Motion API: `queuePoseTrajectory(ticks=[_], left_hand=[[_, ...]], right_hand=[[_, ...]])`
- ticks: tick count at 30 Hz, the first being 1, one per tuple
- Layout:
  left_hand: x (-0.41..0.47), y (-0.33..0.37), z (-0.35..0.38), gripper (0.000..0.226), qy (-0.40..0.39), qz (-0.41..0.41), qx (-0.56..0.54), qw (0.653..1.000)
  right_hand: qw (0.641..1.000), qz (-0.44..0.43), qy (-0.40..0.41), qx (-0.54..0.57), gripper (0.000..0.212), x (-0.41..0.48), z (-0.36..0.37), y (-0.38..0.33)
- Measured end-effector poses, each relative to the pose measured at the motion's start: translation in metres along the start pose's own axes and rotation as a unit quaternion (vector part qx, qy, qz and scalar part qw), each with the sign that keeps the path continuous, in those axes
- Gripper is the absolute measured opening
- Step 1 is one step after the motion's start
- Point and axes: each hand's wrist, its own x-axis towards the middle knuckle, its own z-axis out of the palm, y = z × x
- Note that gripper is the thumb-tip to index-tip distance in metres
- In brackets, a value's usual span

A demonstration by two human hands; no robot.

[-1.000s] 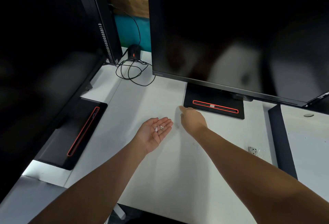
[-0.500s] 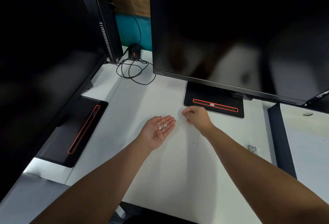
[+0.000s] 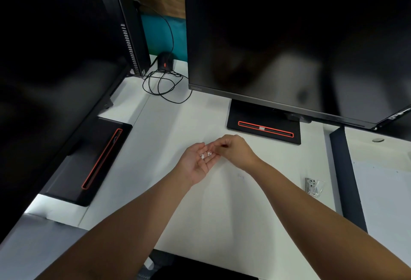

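Writing on the lower bezel of the middle monitor [image 3: 289, 35] is too blurred to read. I count two monitors and two black stands [image 3: 244, 122] with red-lined slots. About three small white pieces [image 3: 205, 155] lie in the left hand [image 3: 195, 164] at frame centre, palm up, fingers relaxed. The right hand [image 3: 238, 152] touches its fingertips, fingers curled in a pinch; whether they hold a piece I cannot tell. Bare white table [image 3: 211, 213] runs from the hands down to the near edge. One clear packet [image 3: 314, 187] lies at the right.

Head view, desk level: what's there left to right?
left monitor base → left hand, palm up with small white pieces → right hand → clear packet → dark divider strip → small round disc
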Motion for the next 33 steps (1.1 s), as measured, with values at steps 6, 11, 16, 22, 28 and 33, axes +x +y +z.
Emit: queuePoseTrajectory(ticks=[6,11,16,22,28,33], left_hand=[[-0.001,0.002,0.000,0.028,-0.009,-0.006,-0.002,1.000],[0.000,0.005,-0.003,0.030,-0.020,-0.008,-0.010,1.000],[-0.001,0.009,-0.012,0.030,-0.023,-0.007,-0.013,1.000],[-0.001,0.015,-0.017,0.030,-0.023,0.001,-0.024,0.999],[-0.002,0.025,-0.019,0.029,-0.024,0.015,-0.038,0.999],[-0.003,0.029,-0.022,0.029,-0.024,0.017,-0.038,0.999]], right_hand=[[0.999,0.004,0.026,-0.034,0.011,0.002,-0.002,0.001],[0.995,0.038,0.034,0.090,0.021,0.003,-0.013,0.001],[0.987,0.096,0.127,-0.029,0.031,0.010,-0.022,0.024],[0.963,0.034,0.094,-0.251,0.064,0.009,-0.012,0.054],[0.918,-0.023,0.062,-0.390,0.071,0.001,-0.003,0.050],[0.919,-0.075,0.095,-0.374,0.067,-0.005,0.002,0.063]])
